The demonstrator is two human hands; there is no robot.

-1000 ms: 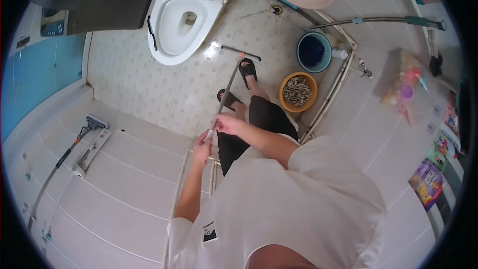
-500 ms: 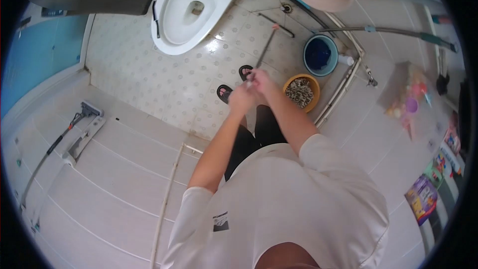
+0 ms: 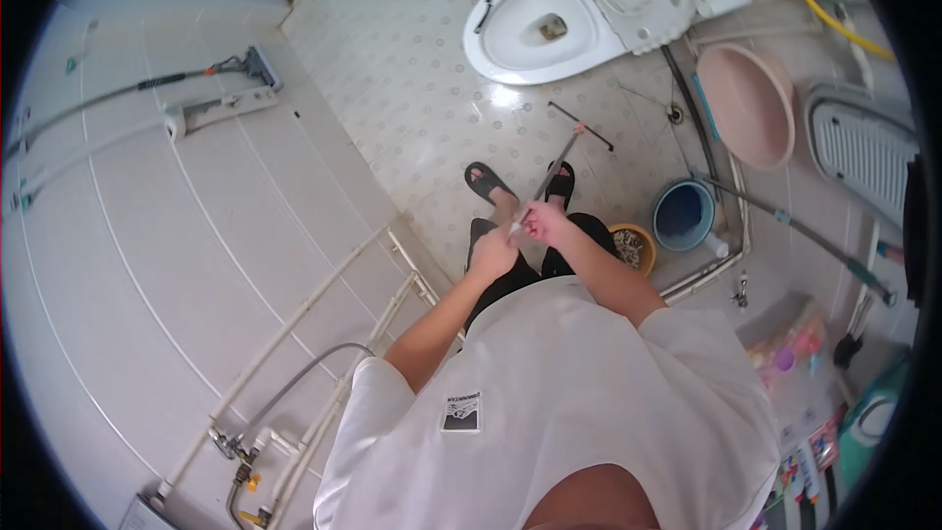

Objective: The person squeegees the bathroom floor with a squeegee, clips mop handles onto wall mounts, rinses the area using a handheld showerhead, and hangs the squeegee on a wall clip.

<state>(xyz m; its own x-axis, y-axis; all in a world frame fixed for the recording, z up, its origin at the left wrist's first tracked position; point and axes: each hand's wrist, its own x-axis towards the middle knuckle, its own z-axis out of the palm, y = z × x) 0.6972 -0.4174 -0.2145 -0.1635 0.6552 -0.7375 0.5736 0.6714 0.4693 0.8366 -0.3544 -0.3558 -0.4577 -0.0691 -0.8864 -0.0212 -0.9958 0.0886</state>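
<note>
A floor wiper stands on the tiles, its thin handle [image 3: 559,169] slanting up to both hands and its dark crossbar [image 3: 597,137] lying beyond the sandaled feet. My left hand [image 3: 494,253] is wrapped round the light upper end of the handle. Just above and to the right of it, my right hand [image 3: 545,223] closes on the same handle, fingers curled. The black sandals [image 3: 488,182] are on either side of the handle's line.
The toilet [image 3: 540,25] is ahead, with a black strip on its rim. Right are a blue bucket [image 3: 684,216], a yellow basin [image 3: 645,247], a pink tub [image 3: 748,106] and another long pole [image 3: 800,228]. Pipes [image 3: 285,332] run along the left wall.
The view has turned, so the toilet and bucket appear farther right. The wiper's crossbar first moved away from the feet and is now nearer them again. Both hands remain on the handle.
</note>
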